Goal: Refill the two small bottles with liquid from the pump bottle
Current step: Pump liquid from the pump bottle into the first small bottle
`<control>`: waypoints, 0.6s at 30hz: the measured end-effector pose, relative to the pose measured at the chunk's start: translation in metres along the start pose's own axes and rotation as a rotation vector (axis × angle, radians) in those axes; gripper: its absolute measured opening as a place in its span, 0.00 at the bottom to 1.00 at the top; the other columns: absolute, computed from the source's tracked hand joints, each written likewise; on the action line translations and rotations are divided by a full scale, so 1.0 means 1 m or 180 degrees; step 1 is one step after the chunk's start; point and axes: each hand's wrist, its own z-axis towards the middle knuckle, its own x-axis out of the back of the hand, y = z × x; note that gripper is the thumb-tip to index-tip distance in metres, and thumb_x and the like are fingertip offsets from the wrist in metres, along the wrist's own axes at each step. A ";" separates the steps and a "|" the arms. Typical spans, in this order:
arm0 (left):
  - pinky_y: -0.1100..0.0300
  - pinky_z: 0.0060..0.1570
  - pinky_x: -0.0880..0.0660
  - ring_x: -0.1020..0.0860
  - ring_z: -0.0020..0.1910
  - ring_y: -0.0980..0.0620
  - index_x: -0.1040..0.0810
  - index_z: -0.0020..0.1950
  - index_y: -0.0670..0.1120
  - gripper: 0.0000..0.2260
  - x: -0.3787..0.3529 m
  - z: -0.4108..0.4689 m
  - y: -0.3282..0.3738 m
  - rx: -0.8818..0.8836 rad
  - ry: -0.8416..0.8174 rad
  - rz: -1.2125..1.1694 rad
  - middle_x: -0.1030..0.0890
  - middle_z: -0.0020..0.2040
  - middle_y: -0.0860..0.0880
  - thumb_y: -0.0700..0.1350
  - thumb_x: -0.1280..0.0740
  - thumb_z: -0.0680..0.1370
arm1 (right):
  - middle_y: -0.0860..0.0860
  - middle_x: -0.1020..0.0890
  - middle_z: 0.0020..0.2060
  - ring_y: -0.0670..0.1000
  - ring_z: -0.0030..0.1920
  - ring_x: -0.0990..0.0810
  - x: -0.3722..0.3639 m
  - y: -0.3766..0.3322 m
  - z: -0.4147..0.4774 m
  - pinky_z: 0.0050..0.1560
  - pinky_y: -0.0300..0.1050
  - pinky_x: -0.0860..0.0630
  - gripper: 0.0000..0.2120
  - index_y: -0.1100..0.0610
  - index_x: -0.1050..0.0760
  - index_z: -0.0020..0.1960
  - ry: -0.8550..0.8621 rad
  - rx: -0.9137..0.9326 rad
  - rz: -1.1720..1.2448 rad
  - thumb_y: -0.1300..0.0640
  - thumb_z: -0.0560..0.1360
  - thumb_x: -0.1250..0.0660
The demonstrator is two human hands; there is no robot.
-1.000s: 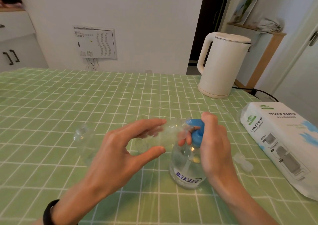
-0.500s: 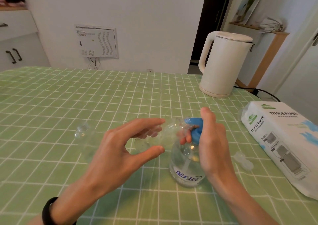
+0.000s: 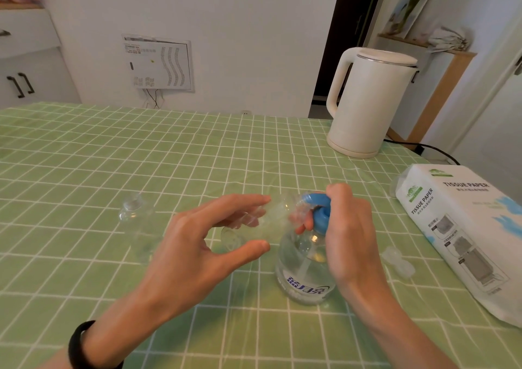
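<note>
A clear pump bottle (image 3: 303, 272) with a blue pump head (image 3: 317, 209) stands on the green checked tablecloth. My right hand (image 3: 348, 233) is curled around the pump head, fingers on top. My left hand (image 3: 197, 244) holds a small clear bottle (image 3: 254, 222) on its side between fingers and thumb, its mouth at the blue nozzle. A second small clear bottle (image 3: 131, 209) stands on the cloth to the left, apart from both hands.
A white electric kettle (image 3: 367, 103) stands at the back right with its cord trailing off the table. A tissue paper pack (image 3: 466, 233) lies along the right edge. A small clear cap (image 3: 397, 261) lies between the pump bottle and the pack.
Both hands stay in place at the pump bottle. The blue pump head has risen slightly under my right hand.
</note>
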 end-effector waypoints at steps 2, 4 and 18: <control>0.66 0.58 0.21 0.15 0.56 0.60 0.20 0.67 0.60 0.23 0.000 0.000 0.001 0.0004 0.0005 -0.0037 0.14 0.56 0.64 0.57 0.25 0.72 | 0.54 0.17 0.29 0.50 0.34 0.19 -0.001 0.000 -0.001 0.44 0.49 0.25 0.29 0.51 0.28 0.24 0.0019 -0.0001 -0.0003 0.43 0.79 0.50; 0.67 0.58 0.21 0.15 0.55 0.60 0.20 0.67 0.60 0.23 -0.001 0.000 0.002 -0.0006 0.0021 -0.0058 0.14 0.56 0.64 0.57 0.25 0.72 | 0.55 0.17 0.30 0.50 0.34 0.18 -0.002 0.001 -0.002 0.45 0.45 0.25 0.31 0.52 0.29 0.24 0.0040 -0.0030 0.0019 0.37 0.78 0.50; 0.66 0.59 0.21 0.15 0.56 0.59 0.21 0.69 0.61 0.24 -0.003 -0.003 -0.002 0.0023 0.0030 -0.0044 0.14 0.57 0.65 0.57 0.25 0.73 | 0.54 0.16 0.29 0.54 0.35 0.18 0.000 0.001 0.001 0.40 0.40 0.23 0.27 0.53 0.25 0.25 0.0000 0.0053 0.0050 0.48 0.78 0.50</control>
